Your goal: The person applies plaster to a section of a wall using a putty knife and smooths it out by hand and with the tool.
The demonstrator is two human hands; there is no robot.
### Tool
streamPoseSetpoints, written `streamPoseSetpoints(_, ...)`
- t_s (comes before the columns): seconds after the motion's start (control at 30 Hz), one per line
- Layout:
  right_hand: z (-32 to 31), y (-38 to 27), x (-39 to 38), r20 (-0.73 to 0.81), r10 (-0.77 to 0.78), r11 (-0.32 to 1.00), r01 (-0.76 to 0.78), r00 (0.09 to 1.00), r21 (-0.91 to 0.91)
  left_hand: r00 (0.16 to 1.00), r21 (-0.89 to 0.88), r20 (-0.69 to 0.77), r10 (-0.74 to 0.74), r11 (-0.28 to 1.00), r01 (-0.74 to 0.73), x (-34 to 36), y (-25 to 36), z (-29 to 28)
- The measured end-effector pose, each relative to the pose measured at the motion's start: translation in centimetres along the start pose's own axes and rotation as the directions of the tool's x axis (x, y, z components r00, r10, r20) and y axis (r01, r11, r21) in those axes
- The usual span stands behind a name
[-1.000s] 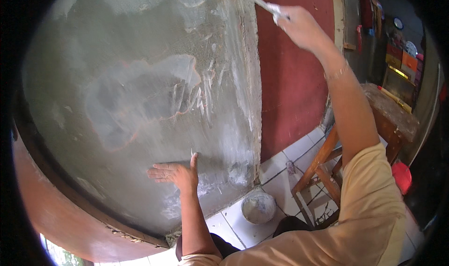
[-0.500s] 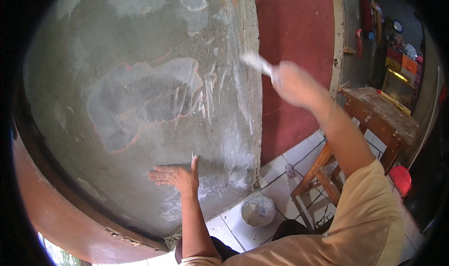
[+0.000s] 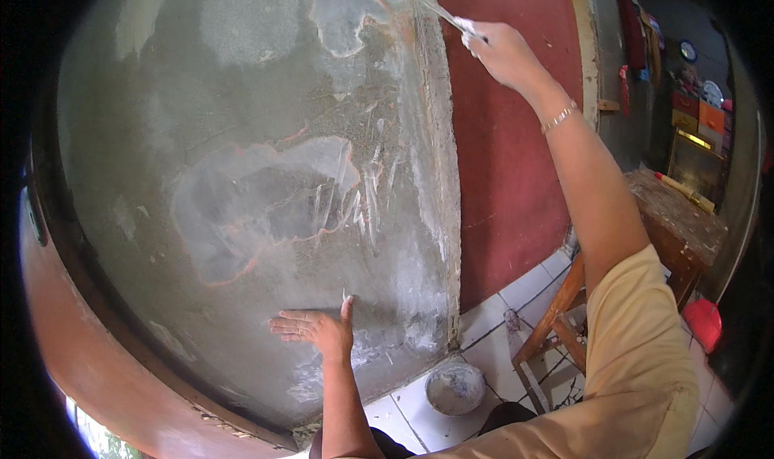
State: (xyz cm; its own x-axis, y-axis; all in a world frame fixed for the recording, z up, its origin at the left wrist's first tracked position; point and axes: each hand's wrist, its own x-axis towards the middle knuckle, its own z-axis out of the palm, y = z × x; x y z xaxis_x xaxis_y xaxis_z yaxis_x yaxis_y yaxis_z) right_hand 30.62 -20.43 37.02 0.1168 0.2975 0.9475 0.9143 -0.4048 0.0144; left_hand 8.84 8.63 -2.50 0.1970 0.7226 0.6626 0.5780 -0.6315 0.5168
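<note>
High at the right edge of the grey plastered wall (image 3: 290, 261), my right hand (image 3: 506, 56) is closed around a putty knife (image 3: 445, 13). Its thin blade points up and left at the wall's corner edge, and white filler is smeared about the handle. I cannot tell whether the blade touches the wall. Lower down, my left hand (image 3: 316, 331) lies flat on the plaster with fingers stretched to the left and thumb up. Smooth pale patches with orange rims, such as the large patch (image 3: 242, 197), and white streaks mark the surface above it.
On the tiled floor by the wall's foot stands a round bucket (image 3: 430, 394) with whitish paste inside. A red wall panel (image 3: 508, 152) lies beyond the corner. To the right are a wooden frame (image 3: 556, 318), a worn wooden table (image 3: 681, 213) and a red object (image 3: 704, 324).
My right hand has moved up with the putty knife, toward the wall's upper corner edge. My left hand stays flat on the wall. The whole view has shifted upward.
</note>
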Motion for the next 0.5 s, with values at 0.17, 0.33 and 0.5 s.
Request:
streamPoseSetpoints(0.17,4.6,0.6,-1.8,0.001,-0.076,0.985,0.075,0.997,-0.153,1.000,0.014,-0.010,0.005,1.000,-0.005,-0.1,-0.1,0.3)
streamPoseSetpoints(0.33,10.1,-1.7,-15.7,0.215,0.056,0.998,-0.062,0.975,0.020,1.000,0.020,0.010,0.005,1.000,-0.005,-0.1,-0.3,0.5)
streamPoseSetpoints(0.5,6.7,-4.0,-20.3,0.132,0.140,0.966,-0.165,0.981,0.198,0.999,0.034,-0.022,0.023,0.999,-0.022,-0.1,-0.1,0.1)
